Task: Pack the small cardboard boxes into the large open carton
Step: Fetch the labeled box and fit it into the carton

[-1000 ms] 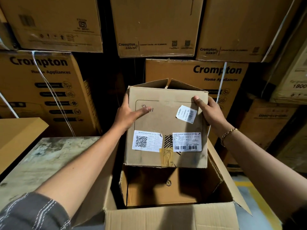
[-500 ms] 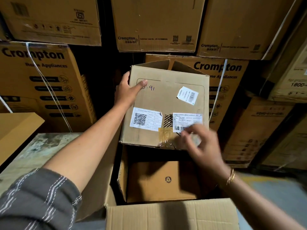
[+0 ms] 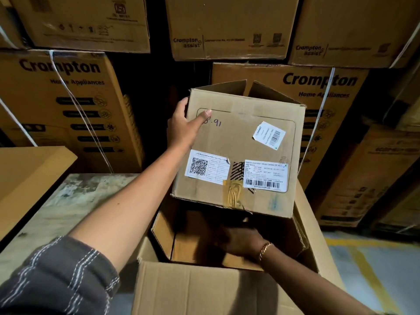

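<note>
Carton (image 3: 193,289): open beneath me, flaps spread; I judge that keeps its mouth free for loading.
Box (image 3: 238,142): tilted above the carton's mouth, not yet in, likely to leave room below.
Lower box (image 3: 188,248): already inside the carton.
Left hand (image 3: 184,126): clasps the box's upper left corner, thumb on its face.
Right hand (image 3: 243,242): in the carton's shadow by the lower box; I cannot tell its grip.

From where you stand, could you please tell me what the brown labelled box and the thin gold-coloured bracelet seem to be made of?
The brown labelled box looks like matte corrugated cardboard: creased flaps, frayed edges. The thin gold-coloured bracelet glints like linked metal; solid or plated, I cannot tell.
</note>
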